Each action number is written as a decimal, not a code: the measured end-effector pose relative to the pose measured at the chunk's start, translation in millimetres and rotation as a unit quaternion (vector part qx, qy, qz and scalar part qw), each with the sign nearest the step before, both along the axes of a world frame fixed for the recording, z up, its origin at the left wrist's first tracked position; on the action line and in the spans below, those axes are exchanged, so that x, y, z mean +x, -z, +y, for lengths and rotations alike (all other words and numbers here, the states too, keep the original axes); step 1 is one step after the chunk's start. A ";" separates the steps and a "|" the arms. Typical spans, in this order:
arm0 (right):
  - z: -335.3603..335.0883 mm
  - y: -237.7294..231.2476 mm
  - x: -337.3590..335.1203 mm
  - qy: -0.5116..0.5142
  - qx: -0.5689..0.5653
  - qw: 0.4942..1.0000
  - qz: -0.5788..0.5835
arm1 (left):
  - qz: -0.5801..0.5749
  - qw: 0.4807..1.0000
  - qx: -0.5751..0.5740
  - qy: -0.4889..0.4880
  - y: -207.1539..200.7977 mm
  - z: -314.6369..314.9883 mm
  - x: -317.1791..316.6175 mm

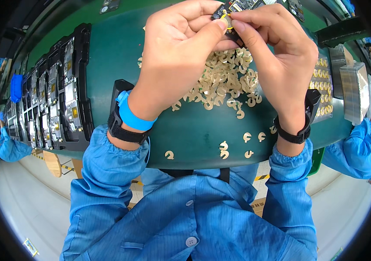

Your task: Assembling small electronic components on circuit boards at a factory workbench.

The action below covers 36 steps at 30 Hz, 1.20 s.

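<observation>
Black little board (233, 8) is pinched by the left hand (181, 48) and right hand (276, 48) together (fingers tight), above a pile of pale paper bits (224, 82).

A dark green workbench (107, 56) stands over a pale grey floor (33, 204) with yellow-black striped tape (261, 178).

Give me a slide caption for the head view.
Both hands pinch a small dark circuit part above a pile of cream ring-shaped pieces.

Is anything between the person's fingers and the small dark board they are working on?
Nothing visible: both the left hand and right hand already pinch the dark board, fingertips meeting at a small round yellow piece on it.
</observation>
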State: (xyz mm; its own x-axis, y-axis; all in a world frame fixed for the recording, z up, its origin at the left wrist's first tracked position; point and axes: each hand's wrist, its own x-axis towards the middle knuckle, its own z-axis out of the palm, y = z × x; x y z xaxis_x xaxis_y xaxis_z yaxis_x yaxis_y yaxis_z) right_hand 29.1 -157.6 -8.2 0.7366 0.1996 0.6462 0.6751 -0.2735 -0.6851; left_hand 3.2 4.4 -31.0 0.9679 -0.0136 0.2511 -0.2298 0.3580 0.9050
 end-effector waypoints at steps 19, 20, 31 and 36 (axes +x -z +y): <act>-3.4 -5.4 1.4 -0.017 -0.033 0.999 0.003 | -0.018 1.000 0.002 0.017 4.9 4.5 2.2; -3.9 -5.2 1.4 -0.017 -0.034 0.999 0.005 | -0.018 1.000 0.002 0.017 5.3 3.9 2.5; -5.4 11.8 11.0 -0.026 -0.073 0.994 -0.076 | 0.000 1.000 -0.007 0.030 7.4 6.8 5.1; -0.9 10.9 11.9 -0.013 -0.052 0.994 -0.095 | -0.009 1.000 0.001 0.007 3.5 5.2 4.5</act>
